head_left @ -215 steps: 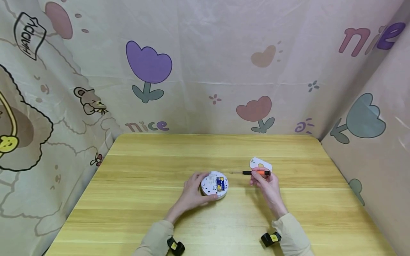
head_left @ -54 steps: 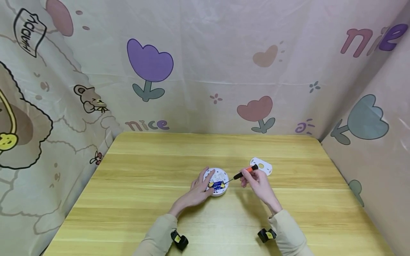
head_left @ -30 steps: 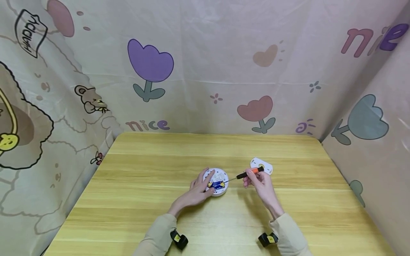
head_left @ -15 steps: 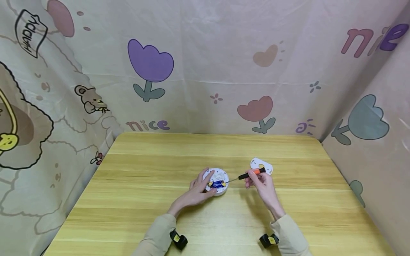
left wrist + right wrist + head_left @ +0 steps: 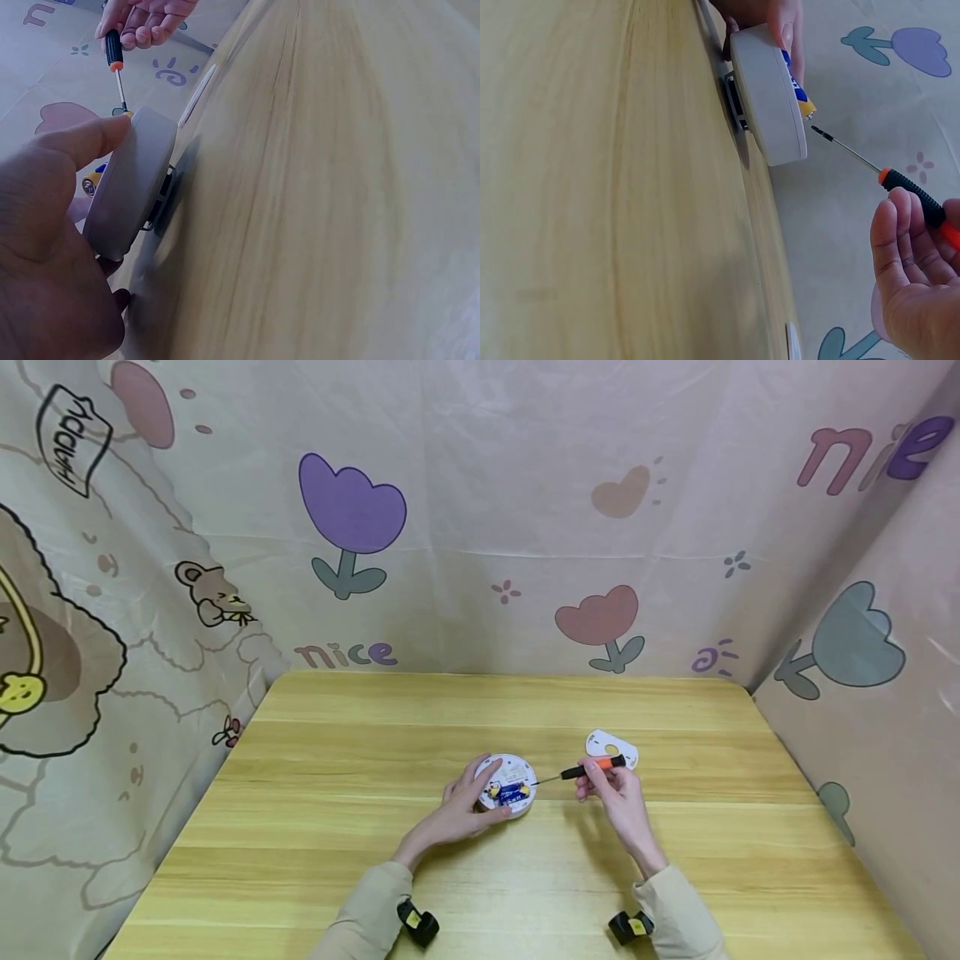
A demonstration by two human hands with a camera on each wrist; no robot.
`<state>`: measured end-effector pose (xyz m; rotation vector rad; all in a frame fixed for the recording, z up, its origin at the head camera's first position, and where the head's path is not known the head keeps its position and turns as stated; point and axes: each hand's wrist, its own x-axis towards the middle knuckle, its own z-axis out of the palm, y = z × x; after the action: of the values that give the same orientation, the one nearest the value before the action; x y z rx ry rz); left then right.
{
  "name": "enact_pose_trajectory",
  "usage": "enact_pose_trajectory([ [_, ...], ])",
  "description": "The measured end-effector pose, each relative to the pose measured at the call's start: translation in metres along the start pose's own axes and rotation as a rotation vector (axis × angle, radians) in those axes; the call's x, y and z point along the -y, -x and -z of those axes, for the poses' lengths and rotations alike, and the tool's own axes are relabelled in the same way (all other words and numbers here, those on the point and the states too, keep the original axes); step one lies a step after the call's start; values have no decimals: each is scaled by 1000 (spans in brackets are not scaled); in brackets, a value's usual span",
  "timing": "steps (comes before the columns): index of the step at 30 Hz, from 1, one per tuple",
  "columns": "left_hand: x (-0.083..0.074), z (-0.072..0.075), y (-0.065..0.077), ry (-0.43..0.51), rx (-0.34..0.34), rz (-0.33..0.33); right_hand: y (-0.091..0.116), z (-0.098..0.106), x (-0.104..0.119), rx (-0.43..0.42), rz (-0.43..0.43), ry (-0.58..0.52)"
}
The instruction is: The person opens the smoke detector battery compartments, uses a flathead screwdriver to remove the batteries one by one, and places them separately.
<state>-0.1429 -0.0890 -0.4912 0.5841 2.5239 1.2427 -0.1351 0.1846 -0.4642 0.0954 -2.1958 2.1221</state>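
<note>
Head view: white round device (image 5: 512, 767), battery face up, over wooden table (image 5: 360, 735). Blue-and-yellow battery (image 5: 801, 94) juts from that face; tip of screwdriver (image 5: 573, 772) just short of it. Left hand (image 5: 456, 814) grips device rim, thumb and fingers apart. Right hand (image 5: 618, 797) pinches screwdriver handle. White plate (image 5: 622, 752) just beyond right hand.

The cloth (image 5: 480, 493) says "nice" twice (the upper right one dips into a fold). A flag (image 5: 73, 441) drawn at left apparently reads "HAPPY". Print on the battery (image 5: 513, 794) is illegible.
</note>
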Motion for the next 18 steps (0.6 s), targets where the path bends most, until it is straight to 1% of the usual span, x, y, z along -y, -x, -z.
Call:
enact_pose_trajectory([
  [8,-1,0,0,-2,-27,-13,1,2,0,-14,35,-25],
  [18,0,-1,-1,-27,-50,-11,2,6,0,-76,63,-122],
])
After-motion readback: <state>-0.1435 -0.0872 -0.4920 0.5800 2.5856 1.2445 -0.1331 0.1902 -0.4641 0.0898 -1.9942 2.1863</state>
